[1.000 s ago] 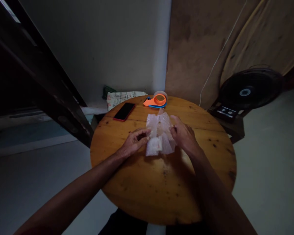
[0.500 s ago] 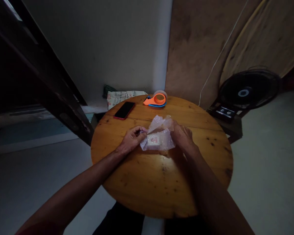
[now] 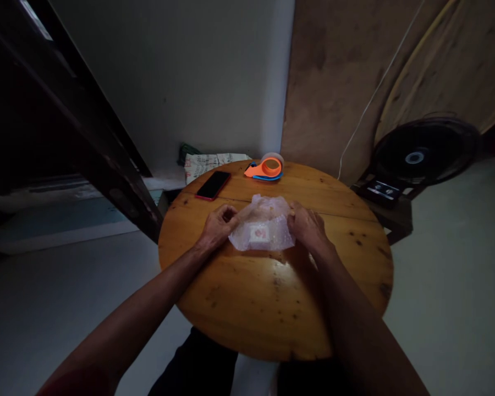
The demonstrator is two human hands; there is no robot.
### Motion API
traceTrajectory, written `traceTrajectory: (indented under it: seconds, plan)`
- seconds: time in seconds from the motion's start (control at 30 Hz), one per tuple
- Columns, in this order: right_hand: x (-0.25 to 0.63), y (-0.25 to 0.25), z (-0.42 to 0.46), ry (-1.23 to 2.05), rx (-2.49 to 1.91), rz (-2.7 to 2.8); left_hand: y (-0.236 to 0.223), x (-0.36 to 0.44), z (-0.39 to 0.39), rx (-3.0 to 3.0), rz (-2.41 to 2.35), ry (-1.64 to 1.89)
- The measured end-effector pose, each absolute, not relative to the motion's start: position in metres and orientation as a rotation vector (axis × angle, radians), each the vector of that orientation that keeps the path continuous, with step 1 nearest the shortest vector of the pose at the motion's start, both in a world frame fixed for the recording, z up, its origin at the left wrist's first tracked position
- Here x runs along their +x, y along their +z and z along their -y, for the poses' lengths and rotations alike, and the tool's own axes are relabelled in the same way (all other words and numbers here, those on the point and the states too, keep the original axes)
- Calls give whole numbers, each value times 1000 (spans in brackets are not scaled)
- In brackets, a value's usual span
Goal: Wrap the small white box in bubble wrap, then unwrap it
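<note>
A sheet of clear bubble wrap (image 3: 263, 228) lies crumpled on the round wooden table (image 3: 272, 308), with a small white and red item (image 3: 258, 234) showing through its middle. My left hand (image 3: 216, 225) pinches the wrap's left edge with curled fingers. Fingers of my right hand (image 3: 307, 226) are closed on its right edge. Both hands rest low on the tabletop, one on each side of the wrap.
A red-edged phone (image 3: 213, 185) lies at the table's far left. An orange and blue tape dispenser (image 3: 265, 167) sits at the far edge. A printed sack (image 3: 208, 162) lies behind the table, and a black fan (image 3: 421, 154) stands at right. A dark beam (image 3: 86, 132) slants at left.
The bubble wrap, spread lengthwise before, has been folded over the small item and pulled flatter and wider. Both hands shifted slightly toward the table's far side with it.
</note>
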State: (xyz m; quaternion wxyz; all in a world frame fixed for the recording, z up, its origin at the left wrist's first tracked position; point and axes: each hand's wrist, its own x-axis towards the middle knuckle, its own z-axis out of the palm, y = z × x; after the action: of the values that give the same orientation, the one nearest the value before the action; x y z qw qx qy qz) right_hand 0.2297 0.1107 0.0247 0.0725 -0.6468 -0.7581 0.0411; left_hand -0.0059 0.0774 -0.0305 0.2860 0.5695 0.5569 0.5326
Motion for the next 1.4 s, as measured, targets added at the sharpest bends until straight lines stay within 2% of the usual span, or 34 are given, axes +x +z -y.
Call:
traceTrajectory:
  seconds: [0.2, 0.5, 0.9, 1.4]
  plan:
    - [227, 20, -111, 110, -1788, 2204, -33, -2, -82, 1539, -1481, 1399]
    - [234, 14, -126, 364, -2014, 2023, -28, -9, -84, 1257, -1604, 1483]
    - [236, 10, -123, 249, -1984, 2062, -42, -19, -95, 1469, -1663, 1442]
    - [235, 11, -121, 252, -2012, 2070, -34, -19, -96, 1439, -1638, 1460]
